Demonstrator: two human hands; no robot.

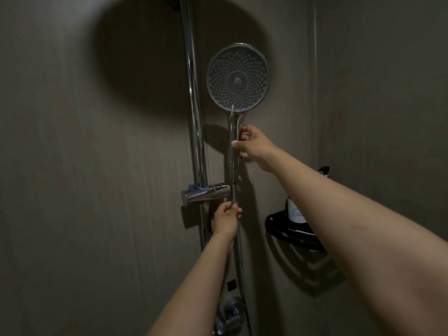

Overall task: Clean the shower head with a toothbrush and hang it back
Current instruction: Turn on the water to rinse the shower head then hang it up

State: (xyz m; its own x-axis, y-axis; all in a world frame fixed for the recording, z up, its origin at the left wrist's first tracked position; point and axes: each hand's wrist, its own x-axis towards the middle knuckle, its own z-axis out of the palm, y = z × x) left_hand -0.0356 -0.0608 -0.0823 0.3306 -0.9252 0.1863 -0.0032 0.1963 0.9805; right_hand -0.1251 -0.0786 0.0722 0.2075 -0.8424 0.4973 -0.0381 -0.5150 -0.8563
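Observation:
A round chrome shower head (pixel 237 78) with a dotted grey face is held upright, facing me, to the right of the vertical chrome rail (pixel 195 117). My right hand (pixel 254 146) grips its handle just below the face. My left hand (pixel 226 220) pinches the metal hose (pixel 240 251) right under the handle, beside the chrome holder bracket (pixel 206 194) on the rail. The handle's lower end hangs just above and to the right of the bracket. No toothbrush is in view.
A black corner shelf (pixel 291 232) with a pump bottle (pixel 297 207) sits on the wall at right. A chrome valve (pixel 230 316) is at the bottom. A large dark shadow covers the grey wall behind the rail.

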